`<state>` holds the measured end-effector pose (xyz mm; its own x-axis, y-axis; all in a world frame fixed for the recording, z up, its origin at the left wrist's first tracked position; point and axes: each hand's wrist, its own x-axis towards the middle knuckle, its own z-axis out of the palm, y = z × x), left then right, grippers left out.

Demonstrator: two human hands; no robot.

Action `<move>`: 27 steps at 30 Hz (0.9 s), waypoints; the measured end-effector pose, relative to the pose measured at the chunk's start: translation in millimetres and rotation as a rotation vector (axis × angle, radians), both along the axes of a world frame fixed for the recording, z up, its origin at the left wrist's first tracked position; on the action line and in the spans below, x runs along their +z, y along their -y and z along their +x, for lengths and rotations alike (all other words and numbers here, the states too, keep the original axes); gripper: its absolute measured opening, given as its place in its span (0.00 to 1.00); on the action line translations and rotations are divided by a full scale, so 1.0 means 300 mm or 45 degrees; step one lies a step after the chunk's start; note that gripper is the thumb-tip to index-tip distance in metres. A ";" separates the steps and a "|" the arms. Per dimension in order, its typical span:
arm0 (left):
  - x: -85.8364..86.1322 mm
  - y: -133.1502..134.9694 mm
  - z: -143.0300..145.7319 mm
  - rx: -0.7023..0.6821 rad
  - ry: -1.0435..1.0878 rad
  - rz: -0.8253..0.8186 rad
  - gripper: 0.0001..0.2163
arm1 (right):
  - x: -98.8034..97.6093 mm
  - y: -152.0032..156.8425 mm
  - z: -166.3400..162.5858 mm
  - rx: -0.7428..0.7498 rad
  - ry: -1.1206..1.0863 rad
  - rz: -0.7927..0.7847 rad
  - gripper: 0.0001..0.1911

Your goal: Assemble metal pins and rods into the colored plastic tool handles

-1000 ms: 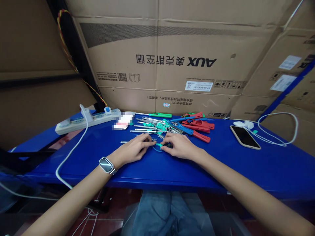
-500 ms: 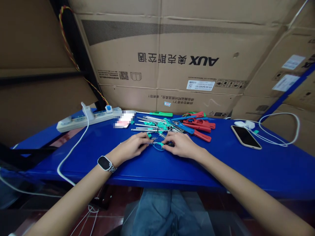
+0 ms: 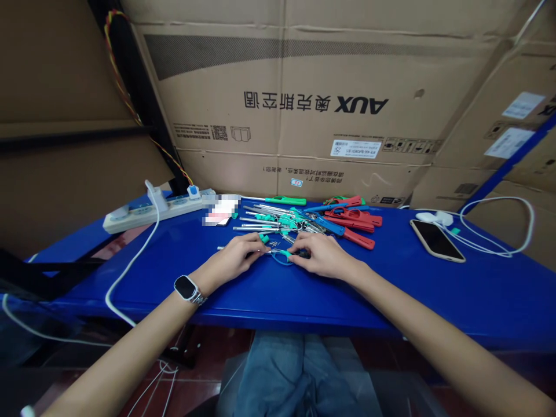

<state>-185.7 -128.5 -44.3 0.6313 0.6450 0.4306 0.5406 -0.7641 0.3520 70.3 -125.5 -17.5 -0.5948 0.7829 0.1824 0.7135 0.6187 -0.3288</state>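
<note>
The person is sitting at a blue table (image 3: 434,301), and both hands are resting on it near the middle. The left hand (image 3: 234,260) is curled, with its fingertips closing on a thin metal rod (image 3: 226,248) whose end is showing to the left of the fingers. The right hand (image 3: 319,256) is also curled and is pinching a small teal tool (image 3: 283,255) lying on the table between the two hands. How tightly each hand is gripping is hard to tell, because the fingers are covering the contact.

Just behind the hands, a pile (image 3: 304,219) of green, blue and red tools is lying, touching a cardboard box (image 3: 282,98) that is standing as a wall along the far edge. The table is staying open in front of the hands up to the near edge, and also to the left and right of them. A power strip (image 3: 152,209) is lying at the far left, and its white cable (image 3: 130,272) is hanging over the near edge. A phone (image 3: 436,240) is lying at the right, with a white cord (image 3: 495,231) looping beside it. The forearms are cut off by the bottom border. A small patch (image 3: 220,209) near the strip is blurred.
</note>
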 end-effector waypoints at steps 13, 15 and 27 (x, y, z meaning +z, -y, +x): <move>-0.001 -0.008 0.000 0.010 -0.006 -0.008 0.11 | -0.001 -0.002 0.002 0.004 0.013 0.013 0.09; 0.001 -0.013 -0.004 -0.009 -0.021 -0.016 0.11 | -0.002 -0.003 0.003 0.014 0.007 0.016 0.09; -0.008 -0.016 -0.001 -0.016 -0.021 -0.039 0.12 | 0.004 0.000 0.002 0.015 -0.008 -0.008 0.09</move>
<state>-186.0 -123.5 -46.6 0.6465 0.6496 0.4001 0.5368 -0.7600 0.3664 70.9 -125.5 -16.2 -0.6026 0.7771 0.1816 0.7042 0.6248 -0.3372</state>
